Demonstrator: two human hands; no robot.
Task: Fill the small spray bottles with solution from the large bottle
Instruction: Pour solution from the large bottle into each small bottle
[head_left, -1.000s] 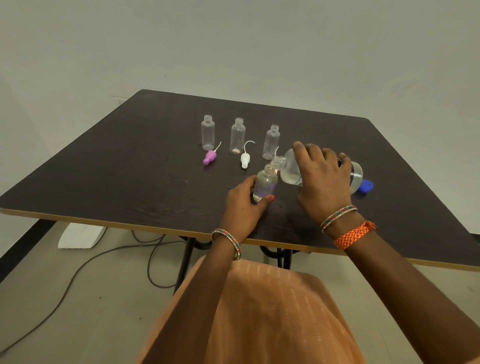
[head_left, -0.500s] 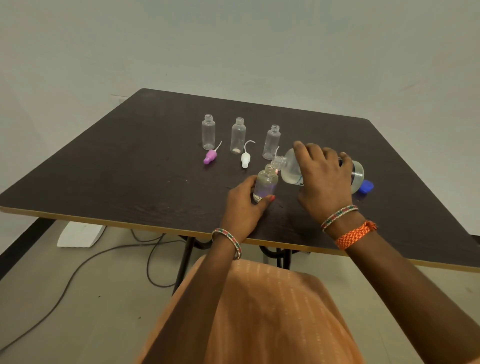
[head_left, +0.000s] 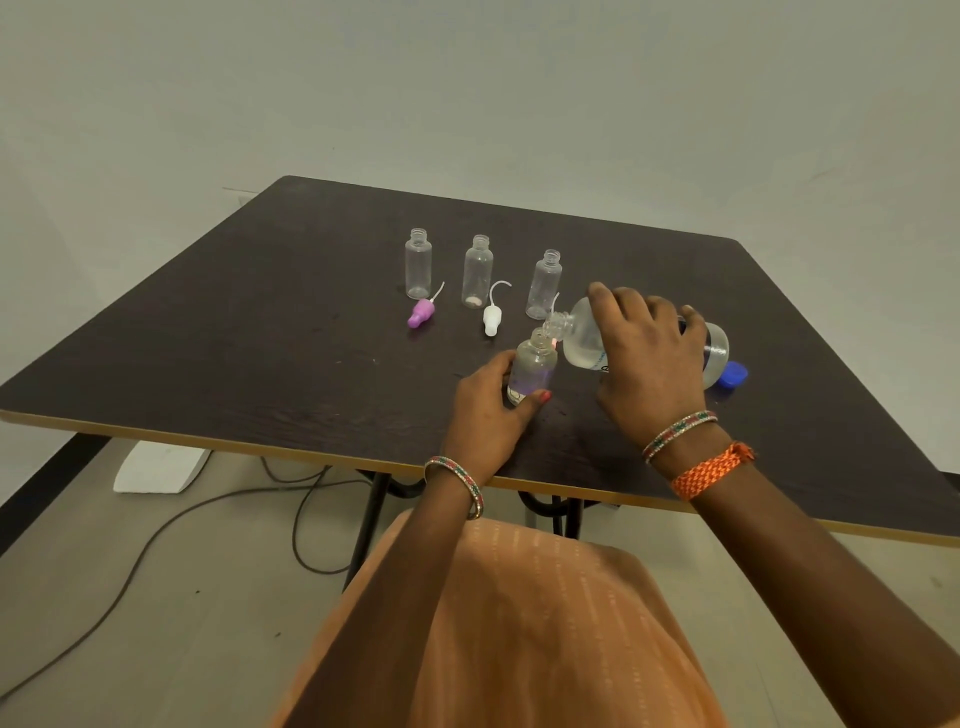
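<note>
My right hand (head_left: 647, 364) grips the large clear bottle (head_left: 584, 340), tipped on its side with its mouth over the neck of a small clear bottle (head_left: 531, 366). My left hand (head_left: 488, 410) holds that small bottle upright on the dark table (head_left: 260, 338). Three more small clear bottles stand uncapped in a row behind: left (head_left: 418, 270), middle (head_left: 477, 271), right (head_left: 544, 285). A purple spray cap (head_left: 421, 313) and a white spray cap (head_left: 492, 319) lie in front of them.
A blue cap (head_left: 733, 375) lies on the table just right of the large bottle. The table's light front edge (head_left: 208, 441) runs near my lap. A white box (head_left: 156, 467) and cables (head_left: 301, 519) lie on the floor below.
</note>
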